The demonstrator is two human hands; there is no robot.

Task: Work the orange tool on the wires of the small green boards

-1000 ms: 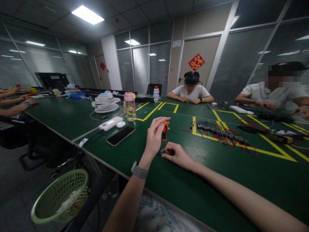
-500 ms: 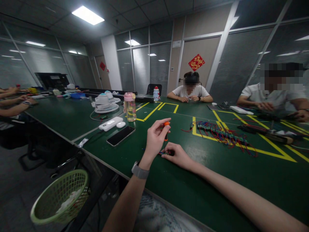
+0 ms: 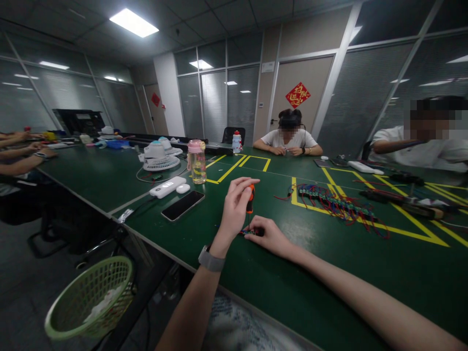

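I am holding the left hand [image 3: 236,207] clamped around an upright orange-and-black screwdriver [image 3: 250,206]; below that grip, the right hand [image 3: 268,235] is pinching a small wired circuit board [image 3: 247,232] in its fingertips.

Red diamond sign [image 3: 298,95] on door [image 3: 315,83]: gold 招 and 进 legible (remaining characters too blurred to confirm).

Sole view, head-worn: faces forward and down across green table [image 3: 274,195], close range.

A grey-strapped watch [image 3: 212,260] circles the left wrist [image 3: 219,247].
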